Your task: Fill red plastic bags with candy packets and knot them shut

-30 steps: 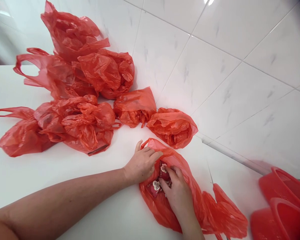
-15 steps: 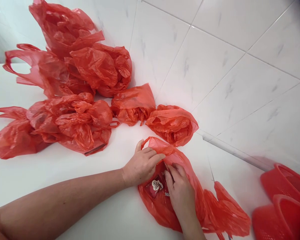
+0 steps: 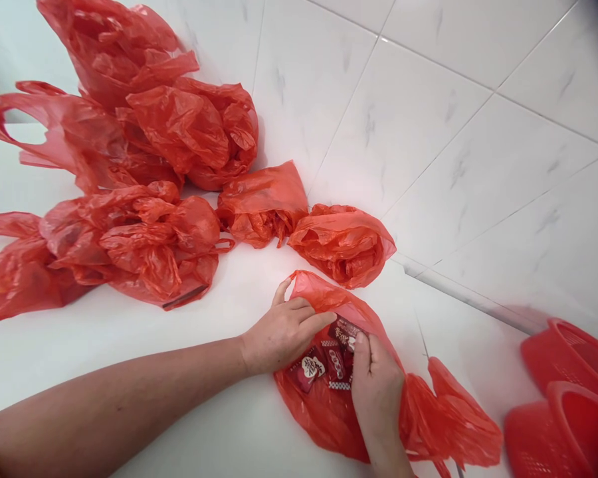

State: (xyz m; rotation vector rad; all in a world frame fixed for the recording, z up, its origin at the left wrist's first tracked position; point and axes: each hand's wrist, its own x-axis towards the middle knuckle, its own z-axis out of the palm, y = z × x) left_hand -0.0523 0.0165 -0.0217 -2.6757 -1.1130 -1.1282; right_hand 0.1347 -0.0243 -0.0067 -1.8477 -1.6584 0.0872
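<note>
A red plastic bag [image 3: 323, 425] lies open on the white surface, its mouth facing up. My left hand [image 3: 284, 335] holds the bag's rim at the left, its thumb by the edge and its fingers reaching over the opening. Inside the mouth, my right hand [image 3: 379, 382] pinches a small dark red printed packet [image 3: 346, 332] between thumb and fingers. Below that lie more dark red packets: one packet with a white emblem [image 3: 310, 367] and another with a checkered edge [image 3: 336, 362]. The right hand covers part of the contents.
Several crumpled red plastic bags [image 3: 164, 239] are heaped at the left on the white table [image 3: 219, 405]. Two smaller red bundles, one bundle [image 3: 264, 199] and another bundle [image 3: 341, 242], sit by the tiled wall [image 3: 428, 133]. Red perforated baskets [image 3: 533, 431] stand at the lower right.
My right hand has shifted slightly right, and a packet now shows in its grip. More of the packets in the bag are uncovered. The left hand stays at the rim.
</note>
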